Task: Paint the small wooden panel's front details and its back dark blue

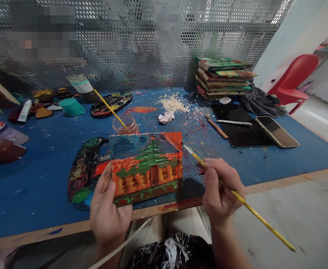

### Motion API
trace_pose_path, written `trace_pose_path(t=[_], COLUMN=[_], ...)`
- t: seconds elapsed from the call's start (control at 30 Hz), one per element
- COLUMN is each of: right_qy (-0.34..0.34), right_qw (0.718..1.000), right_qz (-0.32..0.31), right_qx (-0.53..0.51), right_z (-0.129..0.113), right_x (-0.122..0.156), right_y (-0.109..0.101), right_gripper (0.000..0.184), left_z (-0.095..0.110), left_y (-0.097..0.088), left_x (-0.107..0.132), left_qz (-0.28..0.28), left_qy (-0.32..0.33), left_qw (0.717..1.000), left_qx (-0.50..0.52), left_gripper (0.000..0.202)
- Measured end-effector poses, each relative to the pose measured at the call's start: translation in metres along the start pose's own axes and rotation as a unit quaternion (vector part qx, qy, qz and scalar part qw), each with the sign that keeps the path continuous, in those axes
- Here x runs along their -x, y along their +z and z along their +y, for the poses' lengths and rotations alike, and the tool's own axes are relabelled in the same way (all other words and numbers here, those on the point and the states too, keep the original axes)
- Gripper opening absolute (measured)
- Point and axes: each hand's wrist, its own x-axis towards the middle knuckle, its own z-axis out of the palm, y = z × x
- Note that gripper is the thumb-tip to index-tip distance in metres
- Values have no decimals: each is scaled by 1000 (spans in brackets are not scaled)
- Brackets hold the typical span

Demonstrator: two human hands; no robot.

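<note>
My left hand (107,203) grips the lower left corner of a painted panel (149,172), tilted up over the table's front edge. Painted on it are a green tree, orange walls and a dark blue sky. A yellow-handled paintbrush (243,201) rests in the closed fingers of my right hand (221,188). The brush tip is beside the panel's upper right edge; whether it touches I cannot tell. Partly hidden behind my left hand and the panel lies a paint palette (81,172) with red, green and blue paint.
Behind the panel stands a water cup (130,125) with another brush in it. A second palette (119,102), wood shavings (175,102) and a stack of painted boards (222,80) lie farther back. A black tablet (236,130) and a phone (277,131) are on the right; paint bottles (1,149) stand left.
</note>
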Motion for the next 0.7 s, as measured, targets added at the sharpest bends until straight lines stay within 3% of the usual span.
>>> trace_pose_path(t=[0.1, 0.17, 0.3, 0.37, 0.53, 0.6, 0.7], right_qy=[-8, -4, 36, 25, -2, 20, 47], right_qw=[993, 991, 999, 1000, 994, 996, 997], right_qz=[-103, -122, -5, 15, -103, -91, -19], right_qx=[-49, -50, 21, 11, -35, -1, 52], right_z=[-8, -8, -3, -3, -12, -12, -9], right_x=[-5, -5, 1, 1, -6, -7, -5], right_y=[11, 16, 18, 19, 26, 26, 22], right_gripper=[20, 18, 20, 22, 18, 17, 17], left_z=[3, 8, 21, 28, 40, 41, 40], left_y=[7, 9, 10, 11, 12, 13, 13], left_x=[1, 0, -5, -7, -13, -14, -13], left_qz=[21, 29, 69, 92, 133, 139, 116], left_qy=[-81, -113, -238, -293, -294, -297, -312], left_qw=[993, 986, 937, 903, 890, 886, 878], left_qx=[82, 118, 246, 300, 323, 328, 343], left_gripper=[44, 42, 41, 43, 40, 35, 31])
